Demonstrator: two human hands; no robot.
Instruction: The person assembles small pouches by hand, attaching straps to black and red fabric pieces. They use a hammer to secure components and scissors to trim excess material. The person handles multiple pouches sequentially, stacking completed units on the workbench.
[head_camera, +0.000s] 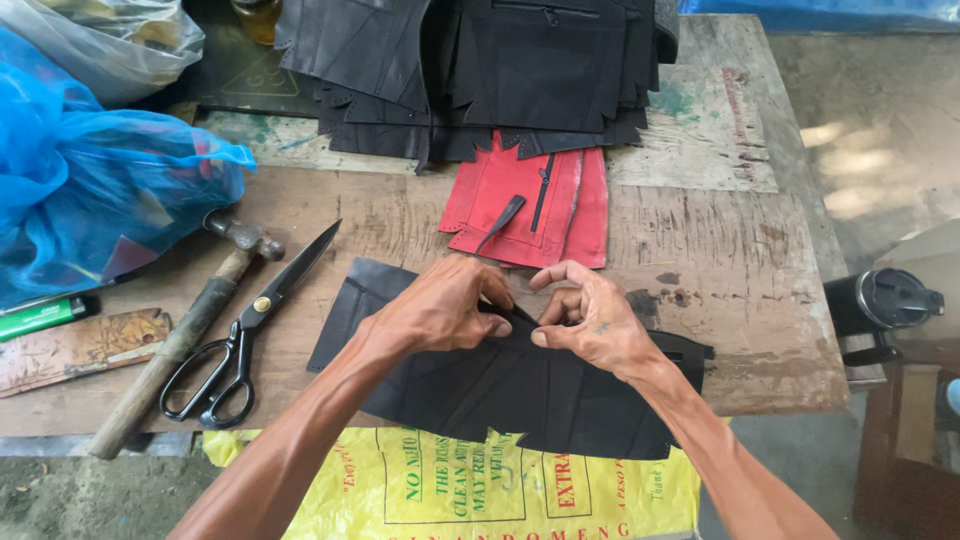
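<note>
Black leather piece (520, 385) pinched under both hands' grip.

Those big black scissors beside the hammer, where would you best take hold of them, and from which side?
Take the scissors by the two looped handles, which lie at the near end towards the person. Come from the table's front edge with the left hand, since the blades point away towards the far side and the hammer lies close alongside on the left.

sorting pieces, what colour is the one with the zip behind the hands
Red, clearest in the head view: the zipped piece beyond both hands.
</note>
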